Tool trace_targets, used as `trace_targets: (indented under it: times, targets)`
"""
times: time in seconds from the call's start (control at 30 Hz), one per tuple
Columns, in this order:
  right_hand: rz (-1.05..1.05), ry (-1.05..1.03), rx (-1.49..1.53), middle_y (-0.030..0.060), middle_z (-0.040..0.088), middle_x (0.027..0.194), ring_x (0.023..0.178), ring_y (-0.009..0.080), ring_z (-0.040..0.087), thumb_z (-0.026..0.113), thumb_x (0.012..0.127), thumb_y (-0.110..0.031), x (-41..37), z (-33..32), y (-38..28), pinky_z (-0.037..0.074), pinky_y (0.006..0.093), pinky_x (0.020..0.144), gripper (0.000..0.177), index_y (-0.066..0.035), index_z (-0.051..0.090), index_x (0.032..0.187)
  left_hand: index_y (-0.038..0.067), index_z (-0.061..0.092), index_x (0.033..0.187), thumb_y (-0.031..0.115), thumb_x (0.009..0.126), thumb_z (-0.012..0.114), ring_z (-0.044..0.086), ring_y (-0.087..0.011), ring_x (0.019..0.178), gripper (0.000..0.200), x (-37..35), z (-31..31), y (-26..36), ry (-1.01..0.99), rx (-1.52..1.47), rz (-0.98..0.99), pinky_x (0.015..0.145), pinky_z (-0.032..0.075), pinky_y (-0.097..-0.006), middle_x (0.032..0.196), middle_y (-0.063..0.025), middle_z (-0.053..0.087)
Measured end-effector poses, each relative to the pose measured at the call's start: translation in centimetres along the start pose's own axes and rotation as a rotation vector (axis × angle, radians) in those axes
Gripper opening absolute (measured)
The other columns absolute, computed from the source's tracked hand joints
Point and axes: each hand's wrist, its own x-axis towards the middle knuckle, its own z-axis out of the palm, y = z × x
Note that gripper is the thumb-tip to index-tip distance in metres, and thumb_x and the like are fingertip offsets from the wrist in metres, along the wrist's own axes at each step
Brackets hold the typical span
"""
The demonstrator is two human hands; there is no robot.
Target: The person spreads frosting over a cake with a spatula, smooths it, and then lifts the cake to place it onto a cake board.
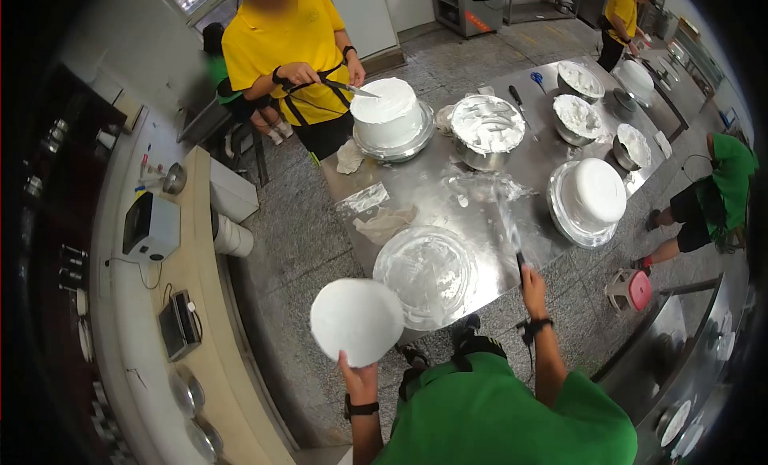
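My left hand [358, 375] holds up a round white cake dummy [357, 321] by its near edge, beside the table. Its broad face is turned towards me. A cake turntable [424, 274] smeared with white cream stands at the table's near corner, partly overlapped by the dummy in my view. My right hand [534, 293] is closed round the black handle of an icing spatula [520, 261]. The blade points away over the steel table and is blurred. To its right, a white cream-covered cake [600, 191] sits on another turntable [582, 234].
Across the steel table [432, 194], a person in yellow [284, 41] holds a knife-like tool against a white cake [386, 113]. Several cream bowls [488, 129] stand further back. A crumpled cloth [384, 225] lies behind my turntable. A red-topped stool [638, 289] is on the floor at right.
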Motion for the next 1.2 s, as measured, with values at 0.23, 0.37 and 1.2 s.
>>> trace_targets:
  times: [0.23,0.37,1.2]
  targets:
    - [0.085,-0.115,0.196,-0.0059,0.038,0.056,0.049,0.0048,0.034,0.052,0.101,-0.029,-13.2,-2.8,-0.3,0.026,0.0257,0.044,0.040,-0.009,0.047,0.067,0.000,0.035,0.142,0.032,0.098,0.052,0.048,-0.0255,0.125,0.057,6.6,0.8,-3.5,-0.466,0.429,-0.072,0.107,0.037,-0.0421,0.137,-0.0116,0.046]
    - [0.057,-0.085,0.262,-0.0066,0.038,0.057,0.049,0.0040,0.033,0.051,0.102,-0.028,-13.0,-1.1,-2.4,0.026,0.0247,0.045,0.039,-0.009,0.046,0.067,-0.001,0.034,0.142,0.031,0.097,0.057,0.046,-0.0221,0.125,0.060,8.0,6.4,-4.0,-0.400,0.463,-0.214,0.106,0.037,-0.0381,0.137,-0.0131,0.046]
    - [0.126,-0.494,-0.027,0.0047,0.054,0.055,0.050,0.0143,0.054,0.061,0.095,-0.035,-7.3,2.6,-4.0,0.041,0.0305,0.047,0.037,0.000,0.067,0.085,0.007,0.060,0.109,0.029,0.096,0.059,0.057,-0.0105,0.075,0.026,28.2,-0.4,2.4,-0.054,0.955,-0.023,0.062,0.047,-0.0252,0.091,-0.0010,0.061]
